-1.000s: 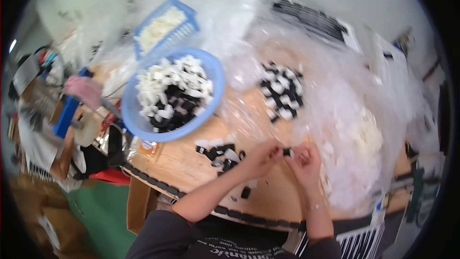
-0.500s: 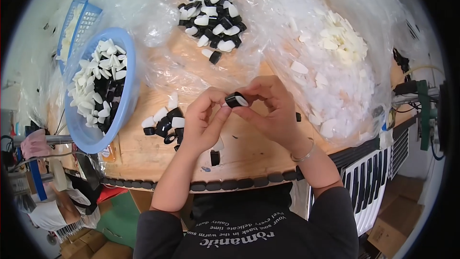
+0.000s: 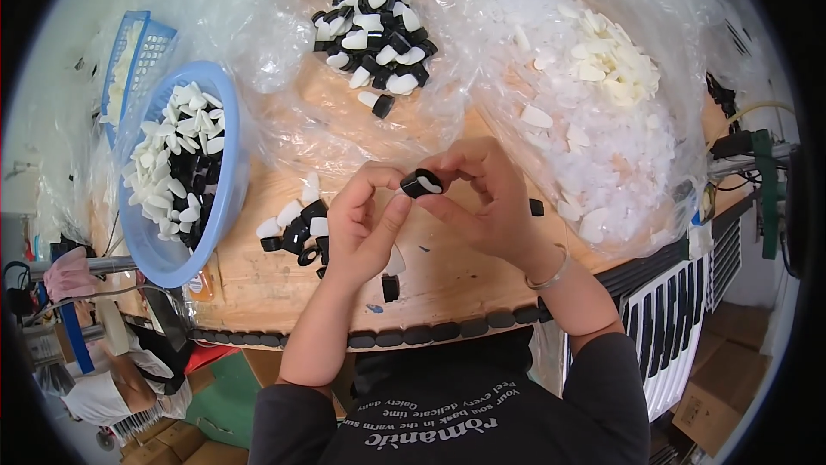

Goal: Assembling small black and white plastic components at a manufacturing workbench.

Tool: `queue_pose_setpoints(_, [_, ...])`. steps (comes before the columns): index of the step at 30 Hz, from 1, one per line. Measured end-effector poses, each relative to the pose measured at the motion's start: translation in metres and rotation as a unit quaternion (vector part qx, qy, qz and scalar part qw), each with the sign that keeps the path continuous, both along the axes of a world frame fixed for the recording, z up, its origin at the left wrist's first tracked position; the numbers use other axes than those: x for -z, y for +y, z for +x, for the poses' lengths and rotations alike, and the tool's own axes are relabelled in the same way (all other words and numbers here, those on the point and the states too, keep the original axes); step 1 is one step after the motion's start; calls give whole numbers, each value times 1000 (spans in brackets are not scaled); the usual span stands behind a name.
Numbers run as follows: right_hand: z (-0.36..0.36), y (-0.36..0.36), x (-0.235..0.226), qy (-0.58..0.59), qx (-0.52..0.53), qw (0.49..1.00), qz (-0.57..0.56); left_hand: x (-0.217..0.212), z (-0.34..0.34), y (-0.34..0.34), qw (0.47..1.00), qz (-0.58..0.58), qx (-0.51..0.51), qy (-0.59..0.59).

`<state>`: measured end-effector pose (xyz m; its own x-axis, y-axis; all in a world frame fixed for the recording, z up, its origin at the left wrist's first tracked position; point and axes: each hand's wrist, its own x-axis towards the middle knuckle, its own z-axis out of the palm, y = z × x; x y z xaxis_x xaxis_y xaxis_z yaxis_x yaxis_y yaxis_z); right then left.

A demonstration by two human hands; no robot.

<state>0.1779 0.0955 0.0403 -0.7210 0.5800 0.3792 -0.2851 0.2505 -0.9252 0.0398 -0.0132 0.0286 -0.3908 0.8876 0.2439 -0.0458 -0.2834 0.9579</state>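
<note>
While both hands meet above the middle of the wooden table (image 3: 447, 284), they pinch one small black piece with a white insert (image 3: 422, 183) between them: the left hand (image 3: 366, 224) closes thumb and forefinger on its left end, and the right hand (image 3: 486, 198) curls over and grips its right end, so neither hand is slack or free. That piece sits at the fingertips, raised off the board, its long axis running roughly left to right and tilted a little, with both hands equally near it. Just left of the left hand lies a small cluster of black and white pieces (image 3: 297, 231) on the bare wood, and a single black piece (image 3: 390, 287) rests below the wrist near the table's front edge. Farther left stands a round blue basket (image 3: 225, 164) filled with white and black parts, with a rectangular blue basket (image 3: 138, 43) behind it. Behind the hands, crumpled clear plastic sheeting (image 3: 482, 61) holds a heap of mixed black and white parts (image 3: 374, 30); to the right a heap of white parts (image 3: 602, 78) spreads across the same plastic. No label is clear enough to describe.
</note>
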Motion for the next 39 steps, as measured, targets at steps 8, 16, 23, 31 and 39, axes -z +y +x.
queue_pose_setpoints(8, [-2,-5,-3,12,91,980,175,0,7,1,999,29,-7,-30])
queue_pose_setpoints(16, [-5,-4,-7,13,107,959,262,4,5,2,999,21,-32,-18])
queue_pose_setpoints(23, [-2,-3,-11,-33,131,935,329,5,2,3,999,22,-24,-18])
queue_pose_setpoints(31, [0,4,-10,-19,109,971,214,8,2,6,998,-2,-52,-37])
queue_pose_setpoints(39, [-3,2,-5,-53,64,982,169,11,-1,5,997,-16,-54,57])
